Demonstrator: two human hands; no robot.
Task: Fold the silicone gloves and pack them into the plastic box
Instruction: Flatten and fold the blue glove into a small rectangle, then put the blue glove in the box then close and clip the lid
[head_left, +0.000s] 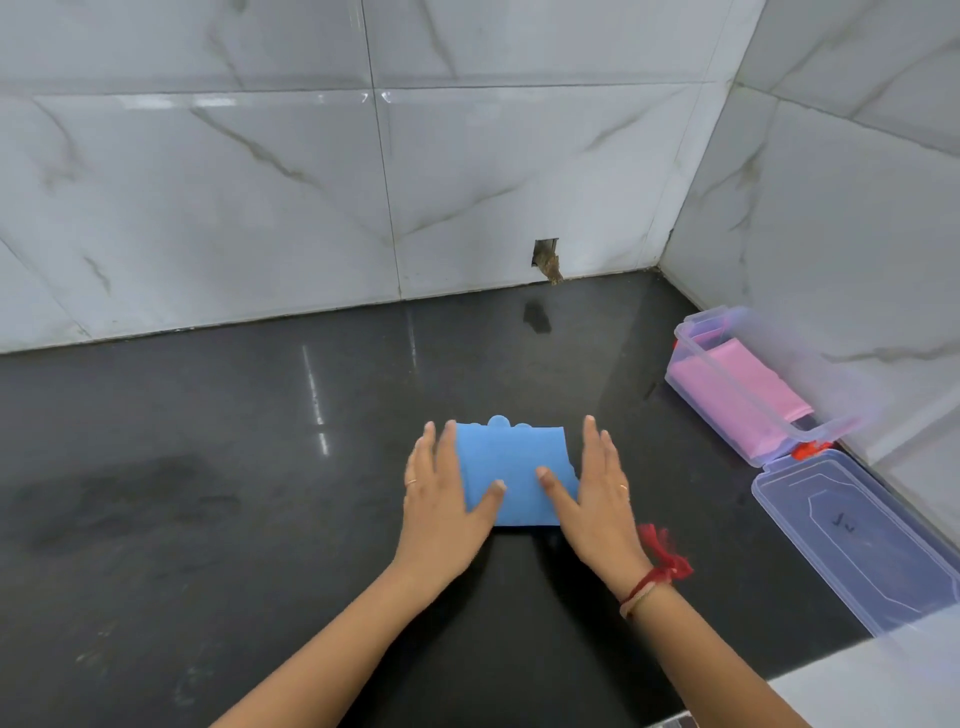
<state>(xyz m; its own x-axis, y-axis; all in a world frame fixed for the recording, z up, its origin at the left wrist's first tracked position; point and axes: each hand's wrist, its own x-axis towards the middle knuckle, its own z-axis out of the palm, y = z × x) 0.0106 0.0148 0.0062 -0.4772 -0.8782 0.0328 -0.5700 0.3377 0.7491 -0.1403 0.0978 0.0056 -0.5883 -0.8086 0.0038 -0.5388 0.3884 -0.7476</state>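
Note:
A folded blue silicone glove (511, 462) lies flat on the black counter in the middle of the view, its rounded fingertips showing at the far edge. My left hand (441, 488) lies along its left side with straight fingers and the thumb pressing on top. My right hand (592, 488) lies along its right side the same way. A clear plastic box (691, 343) stands at the right against the wall, with a folded pink glove (743, 389) inside. Its hinged lid (852, 530) lies open on the counter.
White marble-patterned tiled walls (467, 182) close off the counter at the back and right. A small hole (545, 254) shows in the back wall near the counter. A pale ledge (872, 680) sits at the lower right corner. The black counter (208, 441) stretches to the left.

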